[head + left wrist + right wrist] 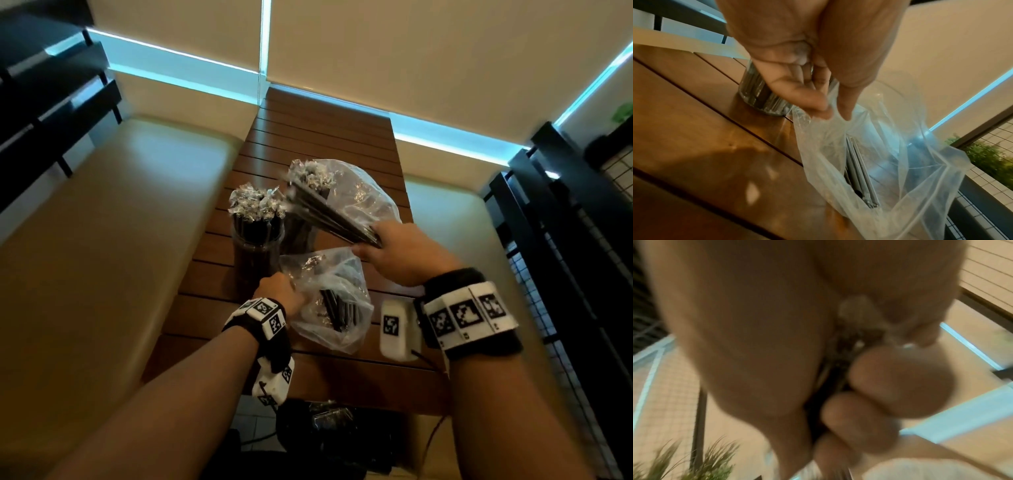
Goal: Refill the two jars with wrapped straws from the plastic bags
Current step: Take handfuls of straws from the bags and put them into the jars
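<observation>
A bundle of wrapped black straws (330, 214) is gripped at its near end by the right hand (402, 251), whose fingers (863, 421) are curled tightly round it in the blurred right wrist view; the bundle is tilted, its crinkled far tips raised up and to the left toward the 2 jars. The left jar (257, 236) is stood on the slatted wooden table (322, 144), packed with upright straws whose silvery wrapper ends fan above the rim. The right jar (298, 226) is set just beside it, partly masked by the bundle and by a clear plastic bag (363, 195) lying behind it near the table's right edge. A second, nearer plastic bag (337, 301) is held open at its mouth by the left hand (279, 286); in the left wrist view its rim is pinched between thumb and fingertips (816, 107), and a few wrapped straws (857, 172) are seen lying inside. This bag lies close to the near table edge, beside a white box with a square marker (397, 327) toward the right. Bare slats are left free beyond the jars up to the far edge, and a strip of open table is left along the left edge beside the left jar. Cushioned benches (102, 212) flank the table on both sides.
</observation>
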Demonstrator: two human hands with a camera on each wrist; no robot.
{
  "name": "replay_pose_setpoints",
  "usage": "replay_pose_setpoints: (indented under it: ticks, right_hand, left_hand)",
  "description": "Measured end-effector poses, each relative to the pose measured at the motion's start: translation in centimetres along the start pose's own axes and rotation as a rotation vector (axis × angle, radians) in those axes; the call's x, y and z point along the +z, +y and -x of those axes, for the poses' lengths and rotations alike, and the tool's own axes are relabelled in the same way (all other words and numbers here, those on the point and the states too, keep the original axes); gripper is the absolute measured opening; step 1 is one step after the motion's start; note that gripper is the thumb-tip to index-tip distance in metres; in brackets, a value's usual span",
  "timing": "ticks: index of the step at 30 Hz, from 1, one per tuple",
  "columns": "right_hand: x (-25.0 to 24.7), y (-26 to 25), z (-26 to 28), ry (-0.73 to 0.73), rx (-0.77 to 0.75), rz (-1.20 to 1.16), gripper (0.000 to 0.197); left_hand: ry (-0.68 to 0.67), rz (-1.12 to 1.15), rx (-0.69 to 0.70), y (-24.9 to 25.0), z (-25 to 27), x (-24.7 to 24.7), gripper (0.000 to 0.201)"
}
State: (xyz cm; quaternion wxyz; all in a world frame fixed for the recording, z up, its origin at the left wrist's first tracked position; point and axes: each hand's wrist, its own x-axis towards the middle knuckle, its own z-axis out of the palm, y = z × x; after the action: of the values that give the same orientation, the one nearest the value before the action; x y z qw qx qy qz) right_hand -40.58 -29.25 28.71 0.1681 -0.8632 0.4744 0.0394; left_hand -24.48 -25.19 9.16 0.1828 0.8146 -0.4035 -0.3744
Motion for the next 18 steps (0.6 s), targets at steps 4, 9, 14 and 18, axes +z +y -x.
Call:
replay_pose_setpoints:
  ticks: [4,9,14,18]
  right_hand:
    - [6.8,-0.3,-1.8,0.357,-0.052,-0.477,0.021]
    - [13.2,-2.7,-2.8,0.492,-0.119,-0.696,0.014]
    - [15.7,-4.8,-3.5,0.458,-0.151,-0.694,0.010]
    - [13.1,-8.0,-3.7,0.309,-0.054,-0.818,0.028]
  left_hand:
    - [-0.067,0.022,0.134,-0.1,1.4,-1.0,0.079]
    - [0.049,0.592,0.424,2.0,4.4,-5.7,0.052]
    - [0.209,1.038,0.591,4.7,7.2,-12.8,0.071]
    - [0.417,0.982,0.592,7.6,8.2,-15.2,0.065]
